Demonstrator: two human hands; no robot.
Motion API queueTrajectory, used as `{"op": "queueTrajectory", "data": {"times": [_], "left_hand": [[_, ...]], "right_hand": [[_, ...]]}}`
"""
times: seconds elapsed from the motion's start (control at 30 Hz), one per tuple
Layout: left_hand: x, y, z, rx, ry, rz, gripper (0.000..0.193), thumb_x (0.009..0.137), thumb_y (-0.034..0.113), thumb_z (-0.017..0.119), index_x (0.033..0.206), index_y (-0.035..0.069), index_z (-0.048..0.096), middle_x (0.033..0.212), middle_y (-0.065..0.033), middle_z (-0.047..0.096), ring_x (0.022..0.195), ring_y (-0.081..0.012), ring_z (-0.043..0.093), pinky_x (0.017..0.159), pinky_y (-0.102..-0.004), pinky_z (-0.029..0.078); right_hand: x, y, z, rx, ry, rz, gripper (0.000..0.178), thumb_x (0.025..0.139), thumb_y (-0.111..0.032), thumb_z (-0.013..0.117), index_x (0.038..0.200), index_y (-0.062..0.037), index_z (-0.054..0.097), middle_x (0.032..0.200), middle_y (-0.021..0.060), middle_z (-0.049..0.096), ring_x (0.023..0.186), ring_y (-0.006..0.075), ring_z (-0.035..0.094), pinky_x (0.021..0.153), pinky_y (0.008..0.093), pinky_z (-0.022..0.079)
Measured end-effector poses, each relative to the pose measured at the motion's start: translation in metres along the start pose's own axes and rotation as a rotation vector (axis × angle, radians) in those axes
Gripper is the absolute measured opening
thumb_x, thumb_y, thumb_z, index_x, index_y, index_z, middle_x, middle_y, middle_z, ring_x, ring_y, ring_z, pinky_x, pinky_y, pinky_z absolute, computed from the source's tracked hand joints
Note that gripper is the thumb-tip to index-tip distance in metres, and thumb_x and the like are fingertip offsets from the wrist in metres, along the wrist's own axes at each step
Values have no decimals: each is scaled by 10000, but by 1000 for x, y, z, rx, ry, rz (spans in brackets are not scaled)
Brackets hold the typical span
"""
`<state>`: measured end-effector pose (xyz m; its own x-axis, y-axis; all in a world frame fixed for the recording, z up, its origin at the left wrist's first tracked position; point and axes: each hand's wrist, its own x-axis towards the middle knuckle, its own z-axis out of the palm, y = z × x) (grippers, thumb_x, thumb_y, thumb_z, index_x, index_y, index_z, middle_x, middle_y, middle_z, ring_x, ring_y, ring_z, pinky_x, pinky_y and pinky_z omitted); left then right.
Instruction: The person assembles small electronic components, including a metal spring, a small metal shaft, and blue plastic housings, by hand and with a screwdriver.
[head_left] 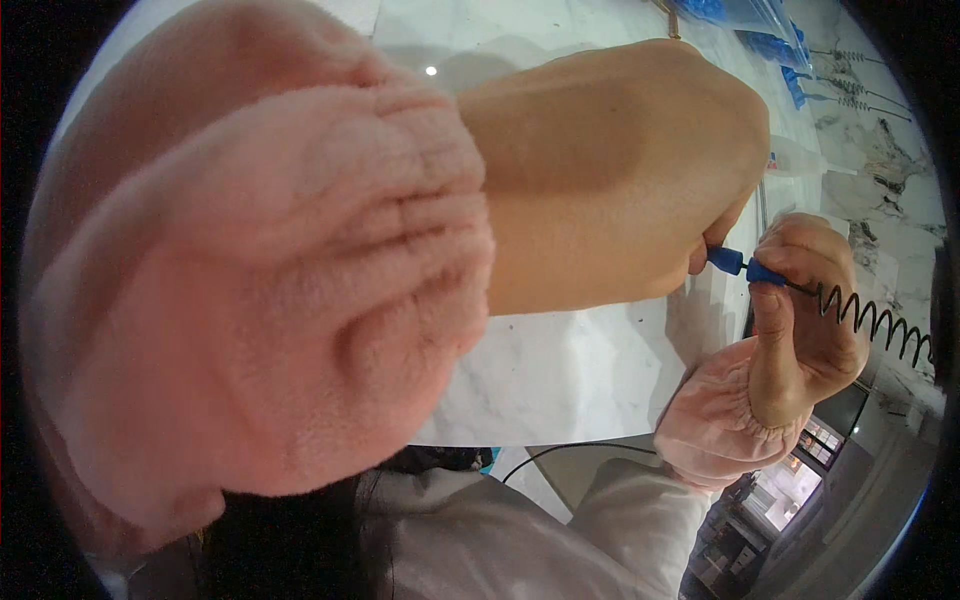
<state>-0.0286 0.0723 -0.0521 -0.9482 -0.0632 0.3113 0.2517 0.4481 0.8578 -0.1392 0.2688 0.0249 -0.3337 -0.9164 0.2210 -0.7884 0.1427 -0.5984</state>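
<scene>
My left hand (715, 140) reaches across from the left, its wrist and back turned to the view. Its fingertips are mostly hidden, but they close on a small blue plastic end piece (724, 260). My right hand (830, 325) pinches a second blue plastic piece (765, 272) between thumb and fingers. A short thin black link shows between the two blue pieces, which sit nearly in line. From the right-hand piece a black coiled cord (872, 318) runs past my right palm toward the right rim.
Beneath my arms lies a white marbled tabletop (570, 375). More blue pieces with coiled cords (848, 100) lie at the upper right, near a clear plastic bag with blue items (750, 18). Pink fluffy sleeves (250, 260) cover both forearms. A thin black cable (570, 445) curves below the table edge.
</scene>
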Motion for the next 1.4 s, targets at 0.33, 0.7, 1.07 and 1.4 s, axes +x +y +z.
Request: {"op": "queueTrajectory", "data": {"times": [0.33,0.7,1.07,1.4], "left_hand": [[-1,0,0,34,10,2,233,728,20,680,960,11,676,951,-133,632,840,-269,626,731,-311,484],[-3,0,0,65,14,6,237,730,16,678,967,12,674,959,-133,631,849,-268,625,738,-311,483],[-5,0,0,99,20,6,242,732,11,676,974,12,672,967,-132,630,858,-268,624,745,-311,481],[-6,1,-2,140,28,10,246,733,7,674,980,12,671,973,-131,629,867,-268,623,751,-311,480]], "right_hand": [[2,16,0,60,57,-113,170,714,63,687,872,104,639,905,191,604,829,226,580,713,271,470],[1,19,-1,113,53,-110,187,727,20,696,885,106,644,928,195,595,827,221,580,704,261,464],[1,15,0,47,4,-86,143,814,-42,658,888,72,612,948,181,588,880,265,551,774,370,451],[3,10,0,-1,-32,-86,159,816,-40,654,881,98,611,945,198,595,879,268,562,782,363,455]]}}
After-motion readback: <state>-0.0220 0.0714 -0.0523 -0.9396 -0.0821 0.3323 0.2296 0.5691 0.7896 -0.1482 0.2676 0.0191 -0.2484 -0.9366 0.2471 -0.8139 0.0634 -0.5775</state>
